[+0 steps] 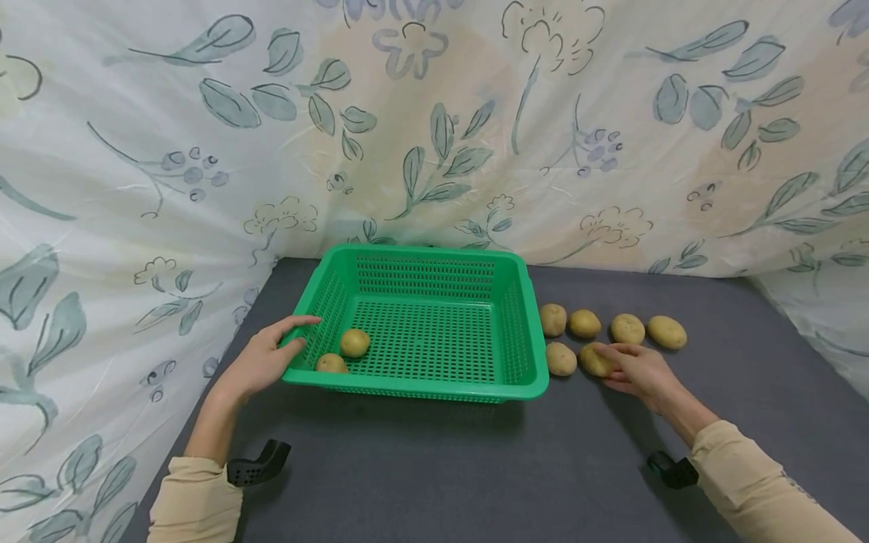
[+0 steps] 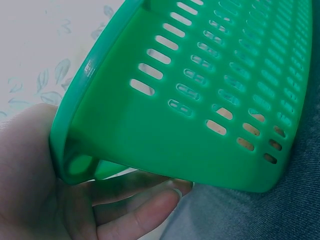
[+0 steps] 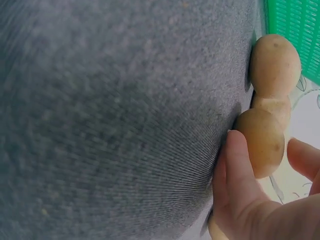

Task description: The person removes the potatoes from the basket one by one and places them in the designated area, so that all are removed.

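Note:
A green plastic basket (image 1: 421, 388) stands on the dark table. My left hand (image 1: 268, 358) grips its left rim, thumb on top; in the left wrist view the fingers (image 2: 142, 215) bend below the rim. Two potatoes lie inside, one potato (image 1: 354, 343) behind another potato (image 1: 331, 363) at the front left corner. Right of the basket my right hand (image 1: 638, 371) is at a potato (image 1: 596, 360) resting on the table. In the right wrist view its fingers (image 3: 239, 165) lie against one side of that potato (image 3: 260, 142), while the digit opposite stands slightly apart.
Beside the touched potato lies another potato (image 1: 560, 359). Behind them a row holds several more, from a potato (image 1: 553, 320) near the basket to an oval potato (image 1: 667, 332) at the right. A flowered cloth (image 1: 434, 151) hangs behind the table (image 1: 421, 467).

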The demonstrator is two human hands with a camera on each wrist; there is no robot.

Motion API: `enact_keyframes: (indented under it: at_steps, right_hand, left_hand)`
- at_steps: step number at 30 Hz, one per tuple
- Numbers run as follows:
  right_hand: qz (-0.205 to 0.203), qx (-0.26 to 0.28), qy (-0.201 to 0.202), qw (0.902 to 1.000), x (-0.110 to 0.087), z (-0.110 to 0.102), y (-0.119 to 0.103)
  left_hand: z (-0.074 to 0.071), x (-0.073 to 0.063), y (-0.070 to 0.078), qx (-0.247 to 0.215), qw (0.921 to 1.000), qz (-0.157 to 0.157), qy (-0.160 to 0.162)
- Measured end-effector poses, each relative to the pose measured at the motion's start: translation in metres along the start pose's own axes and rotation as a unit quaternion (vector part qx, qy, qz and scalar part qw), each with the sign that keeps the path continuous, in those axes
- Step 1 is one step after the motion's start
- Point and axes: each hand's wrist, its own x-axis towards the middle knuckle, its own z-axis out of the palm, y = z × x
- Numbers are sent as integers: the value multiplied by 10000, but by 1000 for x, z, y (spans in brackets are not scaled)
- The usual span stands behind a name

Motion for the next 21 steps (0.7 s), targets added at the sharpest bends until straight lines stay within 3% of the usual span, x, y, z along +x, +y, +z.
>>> enact_keyframes:
  at_steps: [10, 21]
  right_hand:
    - [-108, -3, -209, 9997, 3, 1, -1]
    - [60, 33, -70, 10000, -2, 2, -6]
  left_hand:
    - [0, 0, 0, 64, 10000, 50, 36]
    - [0, 0, 1, 98, 9999, 15, 38]
